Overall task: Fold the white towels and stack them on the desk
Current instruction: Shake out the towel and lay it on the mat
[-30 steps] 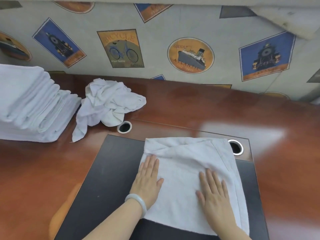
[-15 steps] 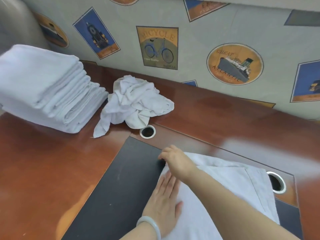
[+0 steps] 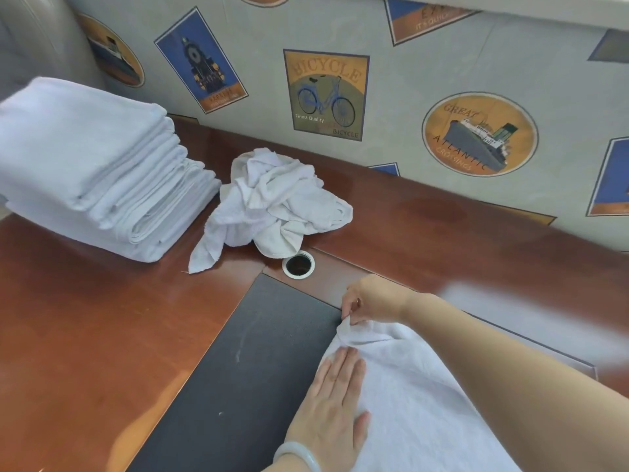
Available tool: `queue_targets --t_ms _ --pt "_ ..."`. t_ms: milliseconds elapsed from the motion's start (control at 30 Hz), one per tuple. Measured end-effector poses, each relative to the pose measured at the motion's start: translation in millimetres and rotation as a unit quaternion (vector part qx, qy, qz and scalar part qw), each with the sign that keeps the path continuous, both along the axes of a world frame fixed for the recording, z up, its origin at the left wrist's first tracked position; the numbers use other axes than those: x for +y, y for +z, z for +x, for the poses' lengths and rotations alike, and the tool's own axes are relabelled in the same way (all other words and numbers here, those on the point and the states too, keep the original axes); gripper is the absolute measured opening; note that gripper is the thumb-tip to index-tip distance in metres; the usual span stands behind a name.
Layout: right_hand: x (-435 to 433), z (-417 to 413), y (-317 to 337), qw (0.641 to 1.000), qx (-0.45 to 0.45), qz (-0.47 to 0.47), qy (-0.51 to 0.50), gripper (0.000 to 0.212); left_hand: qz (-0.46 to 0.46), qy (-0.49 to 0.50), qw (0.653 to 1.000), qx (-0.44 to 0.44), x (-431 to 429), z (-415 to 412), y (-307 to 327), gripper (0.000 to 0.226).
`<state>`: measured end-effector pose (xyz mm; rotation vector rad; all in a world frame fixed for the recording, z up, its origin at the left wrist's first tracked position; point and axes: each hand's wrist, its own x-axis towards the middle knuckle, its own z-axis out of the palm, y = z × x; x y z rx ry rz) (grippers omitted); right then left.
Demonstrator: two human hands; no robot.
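Right hand (image 3: pixel 369 303) pinching towel (image 3: pixel 418 396) corner, left hand (image 3: pixel 332 408) flat

I am counting three lots of white towels on the desk (image 3: pixel 85 335): one folded stack (image 3: pixel 88 165) at far left, its layers too blurred for me to be numbering; one crumpled heap (image 3: pixel 272 202) just right of it; one spread towel (image 3: pixel 425 403) at near right. I am also seeing two hands, the left hand (image 3: pixel 333 403) and right hand (image 3: pixel 371 301), one bracelet (image 3: pixel 299 454), one cable hole (image 3: pixel 298 264), one dark mat (image 3: pixel 255 369), and three wall pictures I am reading clearly: clock picture (image 3: pixel 200 63), bicycle picture (image 3: pixel 326 93), ship picture (image 3: pixel 480 134).
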<state>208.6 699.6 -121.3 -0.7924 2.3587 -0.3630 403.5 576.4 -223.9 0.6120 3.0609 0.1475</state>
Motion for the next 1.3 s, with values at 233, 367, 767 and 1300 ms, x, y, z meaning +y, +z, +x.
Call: queue_targets --t_ms 233,367,767,1300 --pt "-35 19 -8 0.989 0.035 0.144 -0.023 0.043 -0.005 0.007 1.0 0.001 2 -1 -1 0.075" --pt "-47 27 -5 0.98 0.079 0.181 0.014 0.025 -0.007 0.002 1.0 0.007 2 0 2 0.075" --pt "0 -28 -12 0.733 -0.176 -0.241 -0.611 0.022 -0.003 0.006 1.0 -0.008 1 0 6 0.074" --pt "176 121 -39 0.808 0.154 -0.08 -0.563 0.028 0.004 0.003 0.999 -0.052 -2 -1 9 0.067"
